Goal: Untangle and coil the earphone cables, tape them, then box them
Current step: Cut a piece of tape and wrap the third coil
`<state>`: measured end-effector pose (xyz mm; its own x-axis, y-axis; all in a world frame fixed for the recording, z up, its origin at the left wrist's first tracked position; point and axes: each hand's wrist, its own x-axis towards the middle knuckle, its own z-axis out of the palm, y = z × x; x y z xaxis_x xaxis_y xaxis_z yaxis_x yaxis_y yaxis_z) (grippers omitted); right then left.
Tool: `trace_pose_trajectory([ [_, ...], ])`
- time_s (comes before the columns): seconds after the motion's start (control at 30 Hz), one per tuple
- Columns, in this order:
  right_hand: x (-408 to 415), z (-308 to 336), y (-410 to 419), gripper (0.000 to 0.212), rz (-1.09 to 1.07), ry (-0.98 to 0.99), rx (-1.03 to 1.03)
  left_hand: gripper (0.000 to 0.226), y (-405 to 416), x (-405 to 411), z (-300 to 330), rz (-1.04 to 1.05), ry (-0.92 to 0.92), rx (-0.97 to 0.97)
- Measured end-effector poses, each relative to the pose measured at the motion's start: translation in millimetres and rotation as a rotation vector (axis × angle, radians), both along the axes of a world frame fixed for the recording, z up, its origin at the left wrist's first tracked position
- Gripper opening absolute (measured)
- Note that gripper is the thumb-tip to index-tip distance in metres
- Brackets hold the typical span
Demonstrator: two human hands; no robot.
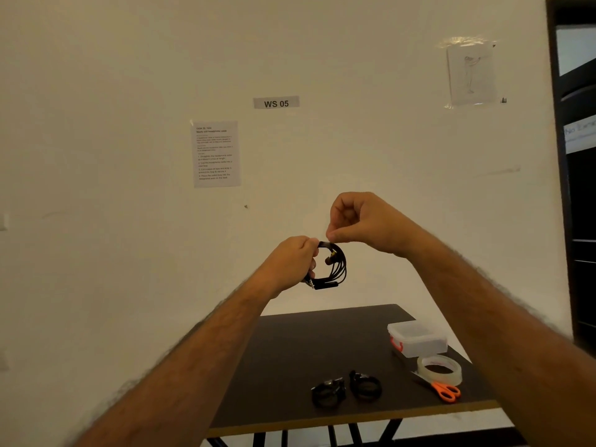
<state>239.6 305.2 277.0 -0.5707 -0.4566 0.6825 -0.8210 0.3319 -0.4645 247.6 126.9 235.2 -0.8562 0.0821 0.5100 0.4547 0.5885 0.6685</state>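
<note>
The earphone cable (pixel 333 266) is black, wound into a small round coil of several loops, with a yellowish earbud tucked inside the ring and a plug and a slim inline bar at its lower edge. It is held up in the air well above the table (pixel 290 356), in front of the pale wall. The left hand (pixel 292 262) is closed around the coil's left side, fingers curled over the loops. The right hand (pixel 361 221) is bent at the wrist above the coil, thumb and forefinger pinched at its top edge where a short shiny strip crosses the strands; whether that strip is tape is hard to tell.

On the dark table, two more coiled cables (pixel 346 388) lie side by side near its front edge. Toward the table's right side stands a clear box (pixel 417 338) with its lid on and a red latch; just in front of it lies a roll of clear tape (pixel 440 369), and orange-handled scissors (pixel 443 390) touch the roll. The left half of the table is bare.
</note>
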Motion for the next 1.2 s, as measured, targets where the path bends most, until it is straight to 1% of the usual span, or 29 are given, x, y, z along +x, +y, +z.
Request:
trace_pose_trajectory([
  [0.27,-4,-9,-9,0.026,-0.101,0.104,0.081,0.033,2,0,-1,0.001,-0.015,0.029],
  [0.47,-5,-14,-13,0.027,-0.172,0.178,0.12,0.033,4,1,-1,0.003,-0.032,0.06],
  [0.67,-9,-21,-15,0.022,-0.214,0.263,0.124,0.034,5,2,0,0.001,-0.034,0.074],
  [0.9,-9,-27,-19,0.022,-0.274,0.399,0.141,0.036,4,4,1,0.001,-0.029,0.083],
  [1.03,-11,-31,-21,0.016,-0.324,0.472,0.156,0.037,4,5,1,-0.01,-0.031,0.087],
  [1.2,-13,-32,-21,0.02,-0.29,0.414,0.146,0.037,4,6,2,-0.016,-0.027,0.088],
])
